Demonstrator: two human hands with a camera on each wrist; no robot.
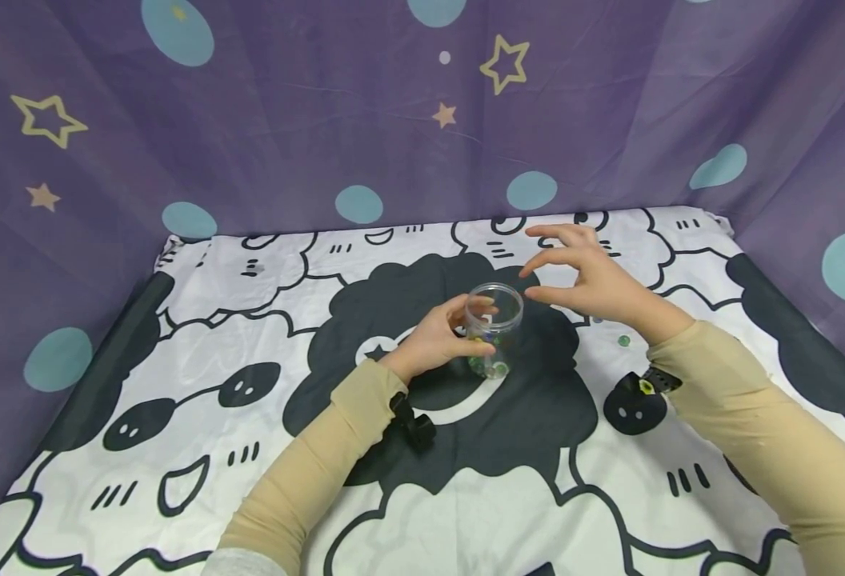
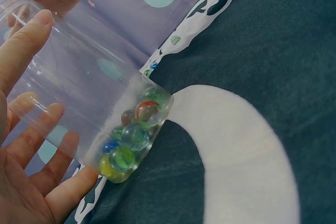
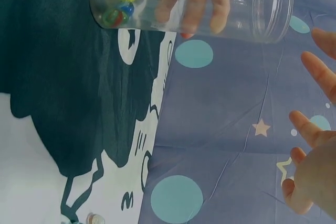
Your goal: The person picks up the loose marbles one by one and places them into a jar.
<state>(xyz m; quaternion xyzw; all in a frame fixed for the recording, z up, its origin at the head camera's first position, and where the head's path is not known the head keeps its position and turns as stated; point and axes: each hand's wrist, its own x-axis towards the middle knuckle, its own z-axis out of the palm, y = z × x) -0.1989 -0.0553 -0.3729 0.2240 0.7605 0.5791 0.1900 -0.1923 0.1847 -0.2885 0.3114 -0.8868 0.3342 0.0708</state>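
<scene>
A clear plastic jar (image 1: 496, 328) stands upright on the dark patch of the cloth, with several glass marbles (image 2: 135, 136) in green, blue, yellow and red-brown at its bottom. My left hand (image 1: 440, 340) grips the jar from the left side, thumb in front and fingers behind it. Up and to the right of the jar's rim is my right hand (image 1: 584, 276), its fingers spread and apart from the jar. Nothing shows between those fingers. In the right wrist view the right hand's fingers (image 3: 315, 74) appear beyond the jar's mouth.
A loose green marble (image 1: 624, 341) lies on the cloth right of the jar, below the right forearm. Further small marbles (image 2: 154, 66) show near it in the left wrist view. A patterned cloth (image 1: 199, 352) covers the table. Behind it hangs a purple curtain (image 1: 286, 128).
</scene>
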